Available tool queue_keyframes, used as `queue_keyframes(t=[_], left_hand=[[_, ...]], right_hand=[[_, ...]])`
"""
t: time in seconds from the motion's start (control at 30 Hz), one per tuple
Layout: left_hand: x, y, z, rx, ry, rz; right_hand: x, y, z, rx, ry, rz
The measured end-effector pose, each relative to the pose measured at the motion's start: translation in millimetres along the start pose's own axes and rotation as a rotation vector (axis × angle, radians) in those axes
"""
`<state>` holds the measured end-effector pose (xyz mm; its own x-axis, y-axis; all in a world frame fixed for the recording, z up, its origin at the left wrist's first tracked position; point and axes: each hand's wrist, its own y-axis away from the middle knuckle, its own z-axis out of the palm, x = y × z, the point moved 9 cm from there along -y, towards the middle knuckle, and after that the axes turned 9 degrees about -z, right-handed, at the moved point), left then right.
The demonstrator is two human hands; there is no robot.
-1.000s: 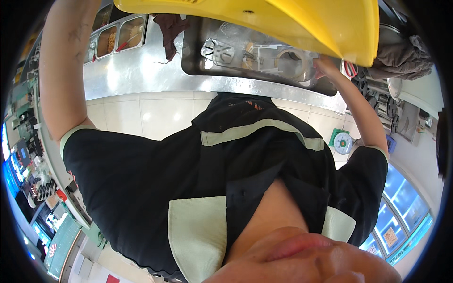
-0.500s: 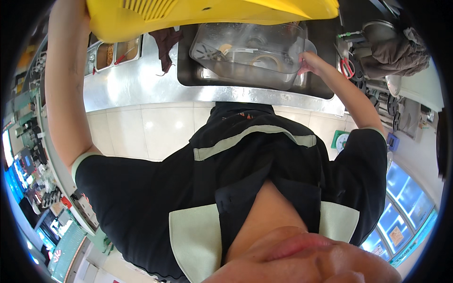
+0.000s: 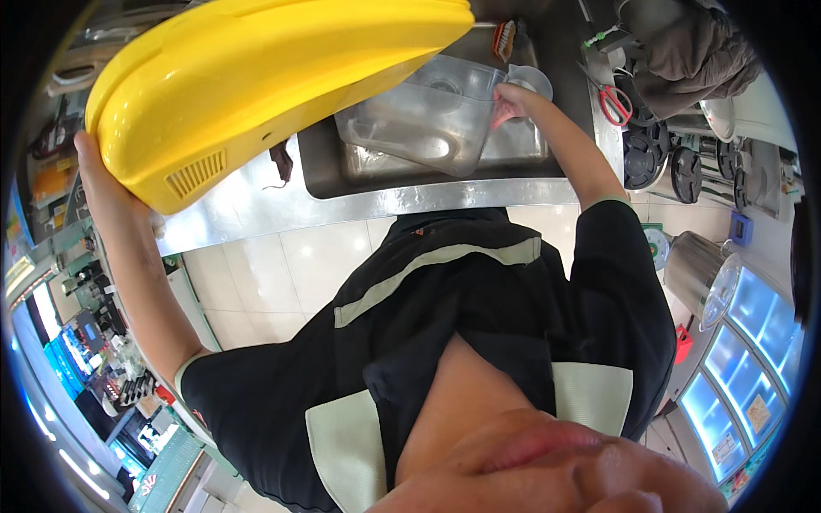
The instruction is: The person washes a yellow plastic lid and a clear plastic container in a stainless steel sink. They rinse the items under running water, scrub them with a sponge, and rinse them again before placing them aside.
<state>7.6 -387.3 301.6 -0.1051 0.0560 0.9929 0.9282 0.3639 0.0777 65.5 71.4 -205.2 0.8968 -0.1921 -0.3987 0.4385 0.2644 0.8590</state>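
My left hand (image 3: 107, 175) is wrapped round the left end of a large yellow plastic shell (image 3: 282, 94) with a row of slots, held tilted above the counter and the sink's left part. Its far side and some of my fingers are hidden. With my right hand (image 3: 510, 103) I grip the right edge of a clear plastic tub (image 3: 419, 120), which is in the metal sink (image 3: 329, 175). The shell covers the tub's upper left part. Beside my right hand is a clear round dish (image 3: 534, 81).
An orange-backed scrub brush (image 3: 505, 41) lies at the sink's far side. Red-handled scissors (image 3: 614, 104) are to the right, near a dark grey cloth (image 3: 697, 64). A dark brown cloth (image 3: 280, 164) lies on the steel counter (image 3: 231, 201) left of the sink.
The yellow shell has shifted left and tilted, its left end now lower. The tub has moved left in my view with my right hand; the utensils seen through it before no longer show.
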Motion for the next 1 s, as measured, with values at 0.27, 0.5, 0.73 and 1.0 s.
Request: queue_keyframes(t=[0.27,0.5,0.73,1.0], left_hand=[[-6,-2,-3,-0.399,-0.237,0.134],[-9,88,38,-0.383,-0.639,0.761],[-33,161,96,-0.459,-0.71,1.125],[-130,132,101,-0.527,-0.509,1.163]], right_hand=[[2,-72,-56,0.268,0.495,-0.207],[-70,67,1,1.053,1.24,-0.92],[-93,71,78,-0.213,0.158,-0.362],[-112,46,2,0.041,0.137,-0.433]])
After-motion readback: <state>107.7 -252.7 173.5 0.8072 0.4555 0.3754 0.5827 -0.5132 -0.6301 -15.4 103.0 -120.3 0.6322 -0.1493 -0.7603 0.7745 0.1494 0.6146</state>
